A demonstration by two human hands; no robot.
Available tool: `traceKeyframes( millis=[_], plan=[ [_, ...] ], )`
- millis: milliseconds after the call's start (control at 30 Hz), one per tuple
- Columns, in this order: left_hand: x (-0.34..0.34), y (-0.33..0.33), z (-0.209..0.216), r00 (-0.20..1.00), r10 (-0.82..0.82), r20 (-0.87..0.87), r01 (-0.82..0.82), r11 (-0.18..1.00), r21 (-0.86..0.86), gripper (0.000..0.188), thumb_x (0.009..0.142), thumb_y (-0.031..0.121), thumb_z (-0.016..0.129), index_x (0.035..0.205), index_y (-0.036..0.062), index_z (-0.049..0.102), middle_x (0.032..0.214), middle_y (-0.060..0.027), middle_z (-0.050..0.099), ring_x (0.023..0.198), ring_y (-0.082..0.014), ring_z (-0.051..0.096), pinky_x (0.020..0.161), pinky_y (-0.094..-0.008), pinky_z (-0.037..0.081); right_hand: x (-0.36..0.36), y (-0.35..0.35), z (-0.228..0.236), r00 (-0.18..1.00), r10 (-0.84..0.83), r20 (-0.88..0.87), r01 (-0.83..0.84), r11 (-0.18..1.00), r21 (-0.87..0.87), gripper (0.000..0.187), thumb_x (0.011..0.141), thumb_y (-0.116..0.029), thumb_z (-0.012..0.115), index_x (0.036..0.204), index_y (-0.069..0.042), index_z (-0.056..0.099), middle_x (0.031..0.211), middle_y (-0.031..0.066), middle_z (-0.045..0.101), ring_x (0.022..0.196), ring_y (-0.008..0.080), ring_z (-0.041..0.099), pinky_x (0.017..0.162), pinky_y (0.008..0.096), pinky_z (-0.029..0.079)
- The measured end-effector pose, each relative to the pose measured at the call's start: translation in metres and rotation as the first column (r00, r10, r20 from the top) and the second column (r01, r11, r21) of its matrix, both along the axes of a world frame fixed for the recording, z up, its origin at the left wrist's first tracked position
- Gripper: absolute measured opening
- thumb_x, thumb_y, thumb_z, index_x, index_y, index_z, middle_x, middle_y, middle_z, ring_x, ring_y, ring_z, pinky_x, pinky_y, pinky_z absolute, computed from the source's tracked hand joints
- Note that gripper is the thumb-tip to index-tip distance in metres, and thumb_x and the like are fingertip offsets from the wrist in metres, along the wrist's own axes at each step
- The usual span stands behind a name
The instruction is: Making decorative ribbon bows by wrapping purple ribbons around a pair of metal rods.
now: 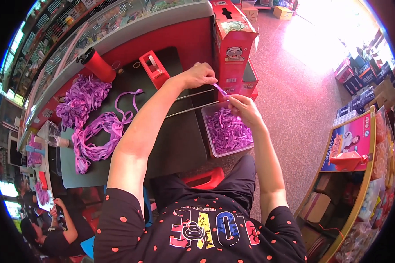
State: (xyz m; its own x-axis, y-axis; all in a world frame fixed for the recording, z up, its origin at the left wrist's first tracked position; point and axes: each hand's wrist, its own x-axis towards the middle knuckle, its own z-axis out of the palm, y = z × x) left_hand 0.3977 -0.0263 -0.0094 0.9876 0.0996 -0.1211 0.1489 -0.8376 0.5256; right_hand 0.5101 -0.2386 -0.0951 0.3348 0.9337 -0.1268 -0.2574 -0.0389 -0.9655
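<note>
My left hand (pixel 199 75) pinches one end of a short purple ribbon (pixel 220 90), and my right hand (pixel 245 109) closes on its other end. The strip is drawn out between them, above the edge of a clear plastic bin (pixel 214 154) full of short purple ribbon pieces (pixel 226 130). Two thin metal rods (pixel 193 108) stick out over the right edge of the dark table (pixel 175 147), just below my left hand. Long purple ribbon lies on the table's left side, in a loose coil (pixel 98 136) and a tangled heap (pixel 83 100).
A red tape dispenser (pixel 154 68) and a red tumbler (pixel 97 65) stand at the table's back. Tall red cartons (pixel 234 52) rise beyond my hands. A glass display counter (pixel 118 24) runs behind. Shelves (pixel 353 175) stand at right. At lower left, a person (pixel 59 228) is visible, possibly reflected.
</note>
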Motion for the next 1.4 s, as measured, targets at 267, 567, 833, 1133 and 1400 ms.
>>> traceKeyframes(
  millis=[267,567,833,1133,1400],
  plan=[
    [-0.056,0.007,-0.023,0.959,0.186,0.213,-0.23,0.951,0.205,0.022,0.085,0.024,0.06,0.087,0.0039,0.066,0.106,-0.0106,0.057,0.105,-0.0293,0.047,0.093,-0.0361,0.038,-0.054,0.052,-0.03,0.986,0.023,-0.167,-0.006,0.995,0.1,0.019,0.09,-0.02,0.061,0.099,-0.004,0.068,0.062,-0.003,0.053,0.051,0.0037,0.041,0.046,0.0179,0.03],
    [-0.045,-0.006,-0.029,0.878,0.193,0.438,-0.28,0.949,0.144,0.02,0.085,0.022,0.06,0.084,0.0029,0.066,0.105,-0.0095,0.056,0.101,-0.0269,0.049,0.091,-0.036,0.038,-0.053,0.052,-0.034,0.894,-0.391,-0.221,0.427,0.891,0.151,0.017,0.087,-0.017,0.065,0.097,-0.003,0.068,0.063,-0.004,0.056,0.052,0.0026,0.046,0.047,0.0161,0.032],
    [-0.056,-0.006,-0.022,0.884,0.181,0.432,-0.294,0.932,0.212,0.019,0.084,0.021,0.062,0.086,0.0033,0.067,0.106,-0.0114,0.056,0.103,-0.0293,0.049,0.091,-0.0378,0.041,-0.057,0.045,-0.033,0.956,-0.222,-0.19,0.261,0.942,0.213,0.019,0.09,-0.02,0.061,0.098,-0.003,0.068,0.063,-0.0025,0.058,0.052,0.0021,0.044,0.048,0.0154,0.031],
    [-0.079,-0.029,-0.036,0.665,0.318,0.675,-0.507,0.857,0.096,0.014,0.08,0.013,0.065,0.09,0.0035,0.065,0.1,-0.0117,0.058,0.098,-0.0303,0.053,0.088,-0.0392,0.043,-0.081,0.053,-0.042,0.955,-0.171,-0.24,0.224,0.952,0.21,0.019,0.089,-0.018,0.063,0.098,-0.001,0.066,0.068,0.0033,0.065,0.053,0.0036,0.048,0.05,0.0163,0.036],
    [-0.085,-0.065,-0.048,0.584,0.563,0.585,-0.66,0.749,-0.061,0.01,0.075,0.015,0.07,0.079,0.0056,0.07,0.089,-0.0076,0.061,0.087,-0.0268,0.055,0.08,-0.0374,0.044,-0.094,0.051,-0.042,0.913,-0.136,-0.385,0.23,0.95,0.211,0.021,0.091,-0.016,0.06,0.102,0.001,0.063,0.086,0.0111,0.069,0.069,0.0099,0.064,0.067,0.0202,0.052]
  ],
)
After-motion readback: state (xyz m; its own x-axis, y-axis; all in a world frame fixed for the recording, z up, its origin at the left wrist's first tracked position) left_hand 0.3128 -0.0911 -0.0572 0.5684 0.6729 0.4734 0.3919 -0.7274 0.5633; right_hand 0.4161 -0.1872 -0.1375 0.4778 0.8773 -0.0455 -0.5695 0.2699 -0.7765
